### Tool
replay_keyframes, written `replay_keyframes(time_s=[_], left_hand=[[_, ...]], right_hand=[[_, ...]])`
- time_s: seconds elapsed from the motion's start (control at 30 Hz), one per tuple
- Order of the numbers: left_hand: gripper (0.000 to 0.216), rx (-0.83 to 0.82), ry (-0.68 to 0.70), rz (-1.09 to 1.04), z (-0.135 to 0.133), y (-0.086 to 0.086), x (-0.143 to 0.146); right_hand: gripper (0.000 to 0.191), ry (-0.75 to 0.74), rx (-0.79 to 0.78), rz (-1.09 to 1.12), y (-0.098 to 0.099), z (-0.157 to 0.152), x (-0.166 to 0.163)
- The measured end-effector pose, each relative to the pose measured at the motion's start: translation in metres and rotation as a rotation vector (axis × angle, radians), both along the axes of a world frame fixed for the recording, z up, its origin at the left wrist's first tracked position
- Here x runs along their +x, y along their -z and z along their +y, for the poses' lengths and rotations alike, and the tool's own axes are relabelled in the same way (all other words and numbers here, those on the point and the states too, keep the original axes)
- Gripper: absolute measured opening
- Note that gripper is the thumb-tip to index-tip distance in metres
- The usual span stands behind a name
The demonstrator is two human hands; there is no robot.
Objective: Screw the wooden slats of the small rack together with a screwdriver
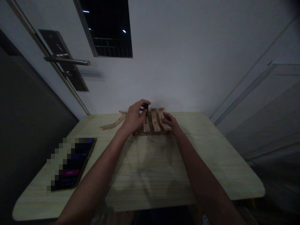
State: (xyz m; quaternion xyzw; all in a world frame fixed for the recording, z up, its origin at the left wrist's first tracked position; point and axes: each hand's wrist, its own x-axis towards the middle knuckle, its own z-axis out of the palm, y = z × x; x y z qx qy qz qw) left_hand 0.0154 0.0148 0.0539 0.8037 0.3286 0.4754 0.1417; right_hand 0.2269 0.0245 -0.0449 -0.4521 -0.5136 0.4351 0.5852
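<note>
Between the thumb and fingers of my left hand point(136, 115) is a small black-handled screwdriver point(146, 107). It stands upright over a curved wooden piece point(147, 127), and its thin shaft points down at a hole there. Two similar curved pieces, a middle one point(155, 122) and a right one point(164, 123), lie beside it across a darker base point(140, 133). My right hand point(170, 121) is closed around the right end, its fingers against the right wooden piece. The fingertips are partly hidden in the dim light.
Left of my left hand, another curved wooden piece point(113, 124) lies on the pale wood-grain table point(150, 175). A phone or tablet point(79, 162), partly pixelated, lies at the table's left. Behind stands a white door with a metal handle point(72, 61) and a dark window point(110, 28).
</note>
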Motion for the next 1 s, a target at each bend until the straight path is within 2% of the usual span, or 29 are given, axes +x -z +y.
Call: replay_keyframes(time_s=[0.17, 0.3, 0.43, 0.53, 0.7, 0.87, 1.0], left_hand=[[0.033, 0.007, 0.049, -0.047, -0.0023, 0.0002, 0.0007], [0.02, 0.016, 0.047, -0.062, -0.0025, -0.0005, 0.001], [0.014, 0.086, -0.004, 0.029, -0.0006, -0.0025, -0.0012], [0.019, 0.113, -0.008, 0.092, -0.0006, -0.005, -0.0034], [0.036, 0.025, 0.063, 0.081, -0.0015, -0.0039, -0.0038], [0.04, 0.061, 0.059, 0.08, -0.0042, -0.0019, -0.0011], [0.028, 0.08, 0.048, 0.047, -0.0061, -0.0029, 0.0008]], right_hand=[[0.055, -0.003, -0.004, 0.007, 0.0001, -0.0005, 0.0], [0.053, -0.02, -0.003, 0.04, 0.0009, -0.0006, -0.0006], [0.051, -0.013, 0.011, 0.029, 0.0015, 0.0, -0.0007], [0.051, -0.004, 0.014, 0.024, 0.0021, 0.0005, -0.0001], [0.052, -0.009, -0.006, 0.017, 0.0001, -0.0011, 0.0005], [0.053, -0.036, -0.007, 0.021, -0.0041, -0.0046, 0.0001], [0.051, -0.014, -0.012, 0.001, -0.0045, -0.0046, -0.0009]])
